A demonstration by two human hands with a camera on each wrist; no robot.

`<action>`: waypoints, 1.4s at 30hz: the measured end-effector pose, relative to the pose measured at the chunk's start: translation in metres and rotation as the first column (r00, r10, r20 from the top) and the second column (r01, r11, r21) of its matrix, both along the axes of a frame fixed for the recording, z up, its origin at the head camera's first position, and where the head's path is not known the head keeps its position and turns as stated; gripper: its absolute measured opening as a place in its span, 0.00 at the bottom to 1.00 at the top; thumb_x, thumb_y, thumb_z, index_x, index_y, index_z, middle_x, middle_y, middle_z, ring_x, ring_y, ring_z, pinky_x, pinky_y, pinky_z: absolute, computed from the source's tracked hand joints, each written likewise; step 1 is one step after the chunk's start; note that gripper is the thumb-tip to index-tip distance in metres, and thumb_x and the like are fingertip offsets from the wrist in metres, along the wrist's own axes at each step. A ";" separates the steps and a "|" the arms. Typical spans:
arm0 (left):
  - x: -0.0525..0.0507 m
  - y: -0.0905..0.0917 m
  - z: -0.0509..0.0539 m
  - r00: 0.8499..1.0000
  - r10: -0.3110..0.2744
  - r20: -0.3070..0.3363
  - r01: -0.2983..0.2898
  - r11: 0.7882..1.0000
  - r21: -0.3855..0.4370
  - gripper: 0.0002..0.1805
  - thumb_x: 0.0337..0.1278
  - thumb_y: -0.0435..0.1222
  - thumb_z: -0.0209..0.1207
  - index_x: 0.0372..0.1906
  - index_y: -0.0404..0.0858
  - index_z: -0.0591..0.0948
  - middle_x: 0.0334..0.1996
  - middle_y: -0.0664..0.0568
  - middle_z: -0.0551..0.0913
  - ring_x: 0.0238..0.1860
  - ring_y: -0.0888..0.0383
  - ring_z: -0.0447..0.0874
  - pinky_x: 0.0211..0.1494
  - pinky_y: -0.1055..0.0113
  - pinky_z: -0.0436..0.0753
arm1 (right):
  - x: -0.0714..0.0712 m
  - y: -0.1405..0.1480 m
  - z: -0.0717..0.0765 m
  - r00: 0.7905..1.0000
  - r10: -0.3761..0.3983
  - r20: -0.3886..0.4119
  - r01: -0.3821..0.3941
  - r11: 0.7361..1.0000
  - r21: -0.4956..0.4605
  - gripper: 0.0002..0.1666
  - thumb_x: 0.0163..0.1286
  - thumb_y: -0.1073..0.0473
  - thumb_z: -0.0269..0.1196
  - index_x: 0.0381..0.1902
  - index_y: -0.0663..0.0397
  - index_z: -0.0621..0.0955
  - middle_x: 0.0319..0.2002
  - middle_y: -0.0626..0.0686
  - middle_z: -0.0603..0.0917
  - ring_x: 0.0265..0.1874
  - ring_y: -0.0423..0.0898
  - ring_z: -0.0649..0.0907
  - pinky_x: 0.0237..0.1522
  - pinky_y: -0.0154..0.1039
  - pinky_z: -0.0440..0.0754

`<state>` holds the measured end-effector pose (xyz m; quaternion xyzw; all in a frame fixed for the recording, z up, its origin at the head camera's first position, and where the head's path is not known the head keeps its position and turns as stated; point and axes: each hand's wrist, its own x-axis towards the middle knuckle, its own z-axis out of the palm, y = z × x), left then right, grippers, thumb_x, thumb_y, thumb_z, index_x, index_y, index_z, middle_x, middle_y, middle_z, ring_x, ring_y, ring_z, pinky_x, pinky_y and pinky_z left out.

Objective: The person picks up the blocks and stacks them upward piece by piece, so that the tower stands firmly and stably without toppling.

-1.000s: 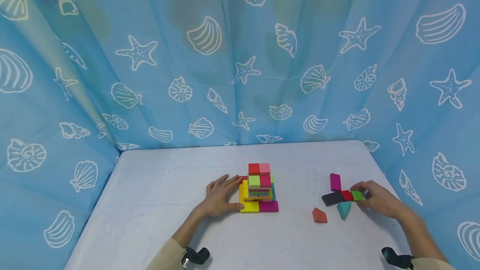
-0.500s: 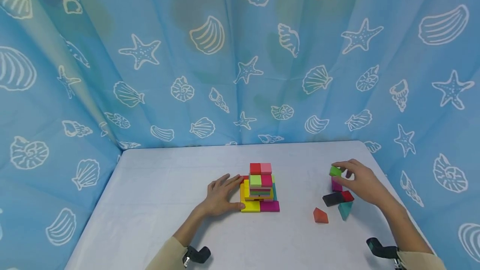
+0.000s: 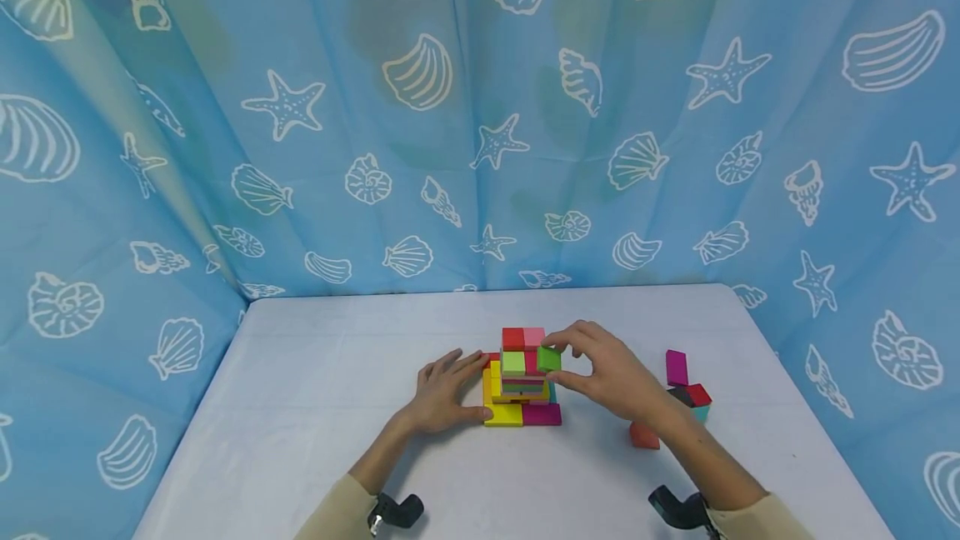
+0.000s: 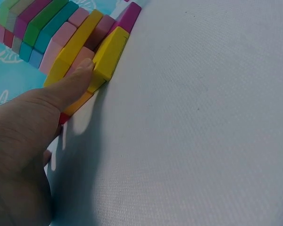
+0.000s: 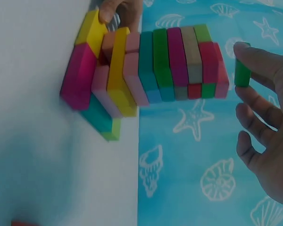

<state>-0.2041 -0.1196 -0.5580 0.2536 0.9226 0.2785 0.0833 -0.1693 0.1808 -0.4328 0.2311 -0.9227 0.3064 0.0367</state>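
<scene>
A tower of colourful wooden blocks (image 3: 513,363) stands mid-table on a wider base of yellow, magenta, red and teal blocks. My left hand (image 3: 444,394) rests beside it, fingers extended, the thumb touching the yellow base block (image 4: 108,54) at the near left corner. Between thumb and fingertips, my right hand (image 3: 603,361) pinches a small green block (image 5: 242,70). In the right wrist view that block is close to the tower's top, a narrow gap away from the pink and red top blocks (image 5: 221,70). The far side of the base is partly hidden.
To the right lie loose blocks: a magenta block (image 3: 677,367), a red block (image 3: 699,395), a dark block (image 3: 681,396) and a teal piece (image 3: 701,413). An orange-red piece (image 3: 644,436) is partly behind the right forearm. A shell-print curtain (image 3: 480,148) hangs behind the table.
My right hand has picked up the green block from the loose pieces on the right and carried it left to the tower's top. The left hand has stayed at the base.
</scene>
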 end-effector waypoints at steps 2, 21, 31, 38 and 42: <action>0.000 0.000 0.000 1.000 -0.001 -0.002 0.001 1.000 -0.004 0.49 0.54 0.61 0.66 0.79 0.55 0.60 0.79 0.55 0.59 0.79 0.42 0.46 0.72 0.34 0.51 | 0.000 -0.006 -0.001 1.000 0.002 -0.008 -0.002 1.000 0.015 0.31 0.55 0.51 0.78 0.57 0.31 0.81 0.48 0.39 0.80 0.46 0.40 0.79 0.45 0.39 0.86; 0.001 -0.001 0.001 1.000 -0.004 -0.006 0.004 1.000 0.001 0.49 0.54 0.61 0.65 0.79 0.54 0.60 0.78 0.55 0.60 0.79 0.42 0.46 0.72 0.34 0.50 | -0.005 -0.018 -0.004 0.997 -0.001 0.071 -0.002 1.000 0.029 0.25 0.60 0.49 0.75 0.55 0.35 0.82 0.33 0.35 0.76 0.35 0.40 0.77 0.37 0.32 0.81; 0.001 -0.001 0.000 1.000 -0.004 -0.009 0.004 1.000 -0.006 0.49 0.54 0.62 0.64 0.79 0.55 0.60 0.78 0.56 0.59 0.79 0.43 0.46 0.72 0.35 0.50 | -0.005 -0.022 -0.006 0.997 -0.012 0.080 0.010 1.000 0.019 0.26 0.58 0.49 0.76 0.55 0.34 0.82 0.32 0.35 0.76 0.35 0.42 0.78 0.38 0.31 0.81; 0.000 -0.002 -0.002 1.000 -0.006 -0.010 0.006 1.000 -0.005 0.49 0.54 0.62 0.64 0.79 0.56 0.60 0.79 0.56 0.59 0.79 0.44 0.46 0.72 0.35 0.50 | -0.005 -0.020 -0.006 0.996 -0.009 0.086 0.007 1.000 0.015 0.29 0.59 0.48 0.76 0.58 0.35 0.80 0.33 0.37 0.77 0.34 0.41 0.77 0.36 0.31 0.81; 0.000 0.000 -0.001 1.000 -0.006 -0.010 0.006 1.000 -0.005 0.49 0.54 0.61 0.64 0.79 0.55 0.59 0.79 0.56 0.59 0.79 0.44 0.45 0.72 0.35 0.50 | -0.006 -0.004 -0.005 0.995 -0.025 0.093 0.026 0.999 -0.018 0.33 0.60 0.46 0.75 0.62 0.35 0.78 0.34 0.40 0.77 0.35 0.43 0.77 0.32 0.33 0.81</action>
